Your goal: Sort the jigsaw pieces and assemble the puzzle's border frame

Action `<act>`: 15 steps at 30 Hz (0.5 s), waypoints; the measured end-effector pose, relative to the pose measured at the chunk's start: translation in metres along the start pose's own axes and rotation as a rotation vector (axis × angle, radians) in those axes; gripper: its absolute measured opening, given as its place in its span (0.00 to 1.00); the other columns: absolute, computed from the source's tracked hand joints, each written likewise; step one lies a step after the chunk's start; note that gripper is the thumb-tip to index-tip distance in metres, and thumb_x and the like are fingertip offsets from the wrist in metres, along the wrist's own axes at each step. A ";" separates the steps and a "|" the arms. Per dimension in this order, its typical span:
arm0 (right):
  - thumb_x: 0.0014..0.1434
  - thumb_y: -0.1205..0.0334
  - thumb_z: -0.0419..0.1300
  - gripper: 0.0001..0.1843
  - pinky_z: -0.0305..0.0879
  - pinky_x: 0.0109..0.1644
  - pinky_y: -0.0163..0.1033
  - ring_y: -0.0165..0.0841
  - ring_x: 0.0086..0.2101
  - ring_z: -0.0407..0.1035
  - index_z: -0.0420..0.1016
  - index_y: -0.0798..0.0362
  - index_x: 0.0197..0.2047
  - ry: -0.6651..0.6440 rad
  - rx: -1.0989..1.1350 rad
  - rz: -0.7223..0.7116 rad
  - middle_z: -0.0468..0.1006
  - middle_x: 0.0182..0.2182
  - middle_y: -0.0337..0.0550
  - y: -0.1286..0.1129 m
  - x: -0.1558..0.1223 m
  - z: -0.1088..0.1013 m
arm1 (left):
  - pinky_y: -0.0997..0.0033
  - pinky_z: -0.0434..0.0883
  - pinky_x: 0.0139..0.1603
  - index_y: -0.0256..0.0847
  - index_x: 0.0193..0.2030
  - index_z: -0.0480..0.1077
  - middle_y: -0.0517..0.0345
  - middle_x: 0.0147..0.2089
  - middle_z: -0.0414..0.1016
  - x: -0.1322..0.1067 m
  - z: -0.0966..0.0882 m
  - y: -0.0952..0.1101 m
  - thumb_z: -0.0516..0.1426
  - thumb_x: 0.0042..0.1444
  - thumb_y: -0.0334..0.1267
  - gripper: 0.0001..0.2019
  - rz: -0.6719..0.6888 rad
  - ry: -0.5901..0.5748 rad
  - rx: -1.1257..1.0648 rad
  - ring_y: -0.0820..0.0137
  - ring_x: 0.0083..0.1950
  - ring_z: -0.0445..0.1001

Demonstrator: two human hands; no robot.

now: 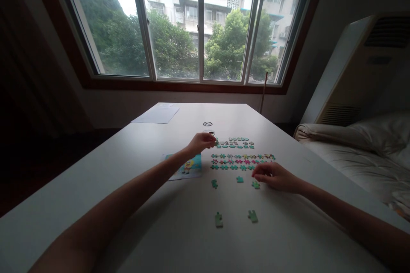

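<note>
- White surface (153,230) carries teal, pink and yellow puzzle pieces, most of them in rows.
- Left hand (201,141) is stretched far out, its fingertips bunched at the left end of the far rows (236,143). Whether this grip holds a piece cannot be told.
- Right hand (276,177) lies knuckles up with fingers curled, the tips touching a green piece (255,184) just to its left. Its grip is also unclear.
- Middle rows (241,161) run left to right between the hands, nearer the right hand.
- Two loose pieces (240,179) lie further left in line with the green piece, and two near pieces (218,219) lie closer to the person.
- Picture card (190,167) sits beside the left wrist.
</note>
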State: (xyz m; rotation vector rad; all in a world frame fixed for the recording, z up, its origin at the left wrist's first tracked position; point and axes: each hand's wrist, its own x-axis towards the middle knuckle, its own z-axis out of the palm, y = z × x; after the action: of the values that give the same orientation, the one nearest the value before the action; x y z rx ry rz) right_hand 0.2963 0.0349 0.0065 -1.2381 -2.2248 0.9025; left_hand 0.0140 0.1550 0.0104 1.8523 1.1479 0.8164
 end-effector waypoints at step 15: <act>0.53 0.50 0.57 0.17 0.50 0.23 0.31 0.24 0.21 0.55 0.76 0.57 0.32 0.217 0.022 -0.128 0.68 0.19 0.38 -0.037 0.034 0.037 | 0.74 0.67 0.30 0.35 0.30 0.74 0.57 0.24 0.74 -0.095 0.050 0.036 0.62 0.40 0.33 0.08 0.005 -0.020 -0.526 0.73 0.27 0.70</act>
State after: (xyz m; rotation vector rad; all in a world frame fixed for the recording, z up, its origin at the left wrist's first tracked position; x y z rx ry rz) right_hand 0.2341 0.0376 0.0099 -1.1126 -2.0894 0.7059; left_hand 0.0340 0.0433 0.0069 1.4211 0.8139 0.9891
